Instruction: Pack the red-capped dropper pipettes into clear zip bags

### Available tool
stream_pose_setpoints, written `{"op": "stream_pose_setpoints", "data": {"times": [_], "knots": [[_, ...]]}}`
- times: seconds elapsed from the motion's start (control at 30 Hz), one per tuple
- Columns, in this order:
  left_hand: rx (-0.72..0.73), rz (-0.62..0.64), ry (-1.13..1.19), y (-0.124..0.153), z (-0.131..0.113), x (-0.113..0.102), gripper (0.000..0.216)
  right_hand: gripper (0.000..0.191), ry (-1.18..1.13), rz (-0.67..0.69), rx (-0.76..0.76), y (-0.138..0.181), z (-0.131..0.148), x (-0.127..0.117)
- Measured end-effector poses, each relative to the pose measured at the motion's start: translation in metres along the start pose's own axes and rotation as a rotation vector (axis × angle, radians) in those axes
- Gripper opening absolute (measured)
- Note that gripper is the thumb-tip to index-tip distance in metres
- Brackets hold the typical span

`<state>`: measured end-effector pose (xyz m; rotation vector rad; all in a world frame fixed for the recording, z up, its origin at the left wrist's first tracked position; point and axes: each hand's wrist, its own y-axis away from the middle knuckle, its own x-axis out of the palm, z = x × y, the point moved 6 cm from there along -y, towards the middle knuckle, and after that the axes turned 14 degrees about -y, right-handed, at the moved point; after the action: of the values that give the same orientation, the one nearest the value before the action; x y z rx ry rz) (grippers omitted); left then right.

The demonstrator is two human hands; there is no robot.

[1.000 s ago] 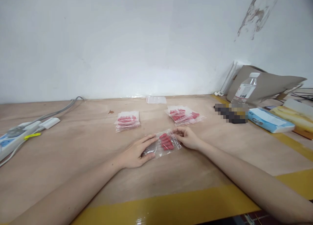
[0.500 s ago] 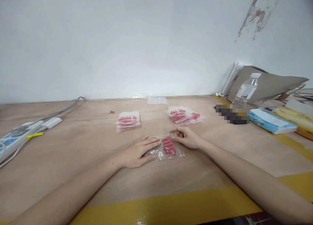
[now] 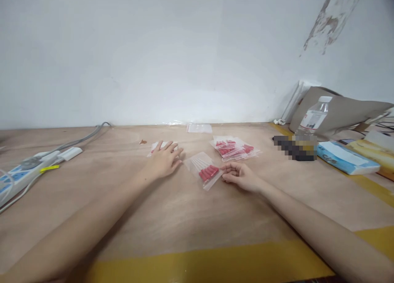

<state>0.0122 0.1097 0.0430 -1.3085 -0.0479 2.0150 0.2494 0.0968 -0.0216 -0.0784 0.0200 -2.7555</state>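
Here we are with our right hand [image 3: 241, 176], just on our side of the loose pile [image 3: 234, 148], thumb and fingers closed on the near-right edge of a clear bag [image 3: 197, 162]; that bag sits left of the pile and nearer us, red-tipped sticks [image 3: 208, 173] fanned inside. Our left hand [image 3: 164, 160], open, fingers spread, is over the neat stack [image 3: 154, 146], well left of the pile; whether it presses down, we can't tell. Trouble spot: only one edge is pinched, so the slick plastic could slip and swing the bag round. And if those spread fingers drag, the stack could skew; the pile, its bags overlapping at angles, could slide if our right wrist brushes it. Half a second ago our left hand lay on the bag; now it's across at the stack, and the bag has turned, pale stalks showing and pointing away. Farther out, a flat packet [image 3: 199, 128] lies beyond the pile, a bottle [image 3: 314, 117] to its right.
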Motion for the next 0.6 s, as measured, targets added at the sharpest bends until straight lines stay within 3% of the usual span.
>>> {"op": "stream_pose_setpoints", "data": {"times": [0.07,0.13,0.2,0.33,0.47,0.6], "knots": [[0.019,0.075,-0.011,-0.007,0.002,0.01,0.023,0.031,0.194,0.072,-0.135,0.002,0.006,0.009],[0.027,0.108,-0.009,-0.008,0.002,0.018,0.017,0.023,0.442,0.045,-0.301,0.003,0.015,0.014],[0.023,0.094,-0.014,-0.006,0.004,0.022,0.017,0.017,0.718,-0.007,-0.48,0.005,0.024,0.02],[-0.006,0.06,-0.028,0.007,0.02,0.03,0.018,0.024,1.167,-0.045,-0.763,-0.001,0.032,0.039],[0.037,-0.073,0.014,0.018,0.028,0.02,0.02,0.022,1.305,-0.087,-0.857,-0.023,0.033,0.053],[0.163,-0.188,0.2,0.024,-0.002,-0.002,0.028,0.018,1.356,-0.11,-0.869,-0.046,0.032,0.061]]}}
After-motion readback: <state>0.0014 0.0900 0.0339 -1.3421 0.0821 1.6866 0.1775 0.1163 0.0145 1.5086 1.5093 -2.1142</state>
